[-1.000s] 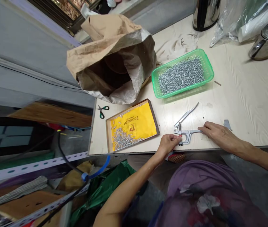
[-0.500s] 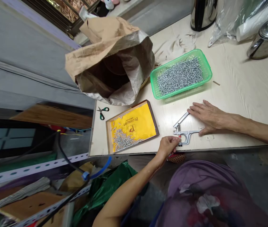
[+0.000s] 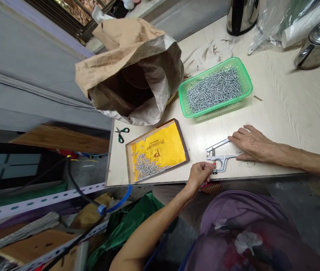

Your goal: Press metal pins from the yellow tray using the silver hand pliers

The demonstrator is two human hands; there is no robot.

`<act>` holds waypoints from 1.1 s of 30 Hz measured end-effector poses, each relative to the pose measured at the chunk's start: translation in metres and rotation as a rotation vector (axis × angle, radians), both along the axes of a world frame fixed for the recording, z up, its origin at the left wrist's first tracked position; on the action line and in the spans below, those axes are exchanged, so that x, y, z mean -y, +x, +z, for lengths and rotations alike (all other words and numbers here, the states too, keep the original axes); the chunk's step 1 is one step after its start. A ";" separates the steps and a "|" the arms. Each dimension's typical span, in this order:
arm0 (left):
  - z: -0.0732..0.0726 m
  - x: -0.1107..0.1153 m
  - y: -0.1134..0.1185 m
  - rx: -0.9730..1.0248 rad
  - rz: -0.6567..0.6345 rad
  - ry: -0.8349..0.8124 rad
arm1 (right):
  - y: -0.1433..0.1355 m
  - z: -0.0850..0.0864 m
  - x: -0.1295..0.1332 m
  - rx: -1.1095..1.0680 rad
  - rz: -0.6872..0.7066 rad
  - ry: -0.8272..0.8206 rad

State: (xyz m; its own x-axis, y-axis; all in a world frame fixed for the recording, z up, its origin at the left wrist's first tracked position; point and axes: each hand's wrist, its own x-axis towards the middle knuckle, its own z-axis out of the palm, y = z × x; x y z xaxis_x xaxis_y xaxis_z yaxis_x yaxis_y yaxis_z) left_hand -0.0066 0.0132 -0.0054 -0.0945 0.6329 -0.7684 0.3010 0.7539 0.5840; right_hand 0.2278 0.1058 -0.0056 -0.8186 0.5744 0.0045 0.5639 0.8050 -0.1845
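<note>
Metal snap-fastener pliers (image 3: pixel 224 159) with a coil spring lie flat near the table's front edge, handles spread to the right. My right hand (image 3: pixel 251 145) grips the handles, its fingers over the upper one and the thumb side by the lower one. At the jaw end, my left hand (image 3: pixel 200 176) is closed in a pinch beside a small red bit; what the fingertips hold is too small to make out. Left of that hand, a shallow tray (image 3: pixel 186 155) with a yellow lining carries a pile of small silvery pieces (image 3: pixel 147 166).
A green basket (image 3: pixel 216 109) full of small ridged silvery pieces stands behind the pliers. Scissors (image 3: pixel 122 134) lie at the table's left end. A large open paper sack (image 3: pixel 131 41) stands at the back left. A metal pot (image 3: pixel 317 47) and a steel flask (image 3: pixel 243 17) stand at the back right.
My right hand's fingers have drawn the upper handle down toward the lower one, so the pliers' handles are closer together. My left hand stays pinched at the jaw.
</note>
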 end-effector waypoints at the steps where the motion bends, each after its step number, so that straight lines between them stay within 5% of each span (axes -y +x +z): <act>1: 0.002 0.001 -0.001 -0.051 -0.045 0.019 | 0.000 0.000 0.001 0.001 0.001 -0.003; 6: 0.014 0.002 0.002 -0.455 -0.395 0.573 | 0.001 0.001 0.006 0.000 0.001 0.000; 10: 0.005 -0.018 0.019 -0.540 -0.746 0.926 | -0.002 0.004 0.010 -0.001 -0.009 0.007; 17: -0.005 -0.053 0.037 -0.502 -1.060 0.861 | 0.007 0.003 0.013 -0.069 -0.076 -0.035; 24: 0.005 -0.056 0.049 -0.645 -1.154 0.826 | 0.014 0.013 0.014 -0.013 -0.098 -0.058; 33: 0.003 -0.050 0.052 -0.550 -1.226 0.860 | 0.009 0.004 0.041 -0.019 -0.156 -0.061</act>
State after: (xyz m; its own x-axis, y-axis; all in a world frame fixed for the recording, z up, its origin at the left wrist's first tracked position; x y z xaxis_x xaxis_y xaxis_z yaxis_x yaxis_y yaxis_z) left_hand 0.0449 0.0634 -0.0029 0.6422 0.7389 -0.2042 0.7585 -0.5737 0.3092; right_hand 0.2364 0.0648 -0.0013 -0.7197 0.6940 -0.0200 0.6769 0.6951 -0.2421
